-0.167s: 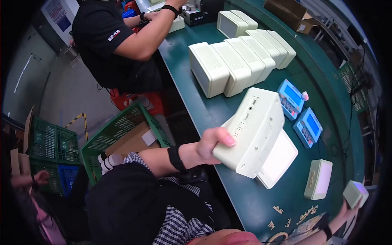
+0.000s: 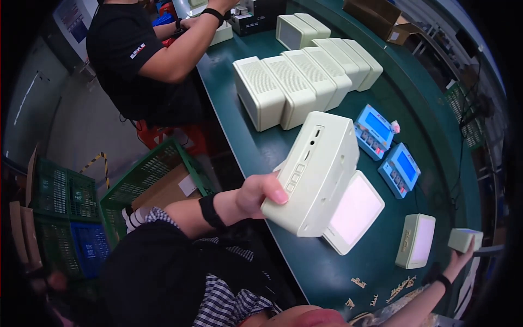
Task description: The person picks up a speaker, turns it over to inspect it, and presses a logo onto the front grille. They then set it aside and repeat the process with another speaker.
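My left hand (image 2: pixel 260 194) grips the near end of a pale cream box-shaped device (image 2: pixel 316 169) with small buttons and ports on its side, held tilted above the dark green bench (image 2: pixel 245 147). Under it lies a flat white square panel (image 2: pixel 355 212). My right hand (image 2: pixel 462 252) is far out at the lower right, closed on a small cream block (image 2: pixel 464 238). Between the hands a cream panel-faced unit (image 2: pixel 416 240) stands on the bench.
A row of several cream devices (image 2: pixel 305 82) stands across the bench's middle. Two blue-screened meters (image 2: pixel 387 150) lie to the right. Another person in a black shirt (image 2: pixel 136 60) works at the far left end. Green crates (image 2: pixel 158 180) sit on the floor left.
The cream device in my left hand has shifted slightly; otherwise the scene is the same.
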Demonstrator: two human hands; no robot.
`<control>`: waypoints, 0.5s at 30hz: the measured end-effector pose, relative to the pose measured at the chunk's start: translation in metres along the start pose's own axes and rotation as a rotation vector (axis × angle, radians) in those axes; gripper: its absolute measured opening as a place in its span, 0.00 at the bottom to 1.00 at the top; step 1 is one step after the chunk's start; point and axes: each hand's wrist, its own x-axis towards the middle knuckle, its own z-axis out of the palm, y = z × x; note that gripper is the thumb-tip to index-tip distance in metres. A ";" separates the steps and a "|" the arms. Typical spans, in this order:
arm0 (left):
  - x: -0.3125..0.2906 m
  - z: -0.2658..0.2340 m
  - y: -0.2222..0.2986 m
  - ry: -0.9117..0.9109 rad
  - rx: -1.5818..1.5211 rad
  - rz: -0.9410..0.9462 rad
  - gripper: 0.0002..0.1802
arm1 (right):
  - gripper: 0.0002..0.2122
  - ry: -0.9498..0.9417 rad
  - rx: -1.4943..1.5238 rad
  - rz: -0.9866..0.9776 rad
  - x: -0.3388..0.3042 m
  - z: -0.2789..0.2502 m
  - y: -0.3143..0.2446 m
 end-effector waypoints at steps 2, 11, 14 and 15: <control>-0.001 0.014 0.007 0.084 0.222 -0.042 0.55 | 0.24 -0.044 -0.053 0.042 0.040 -0.013 0.025; 0.008 0.049 0.001 0.162 0.962 0.160 0.73 | 0.26 -0.005 -0.566 0.277 0.037 0.003 0.047; 0.025 0.042 -0.001 0.009 1.115 0.239 0.75 | 0.27 -0.013 -0.668 0.083 0.059 -0.077 0.008; 0.026 0.045 -0.002 -0.016 1.228 0.273 0.76 | 0.27 -0.027 -0.640 -0.048 0.045 -0.054 0.000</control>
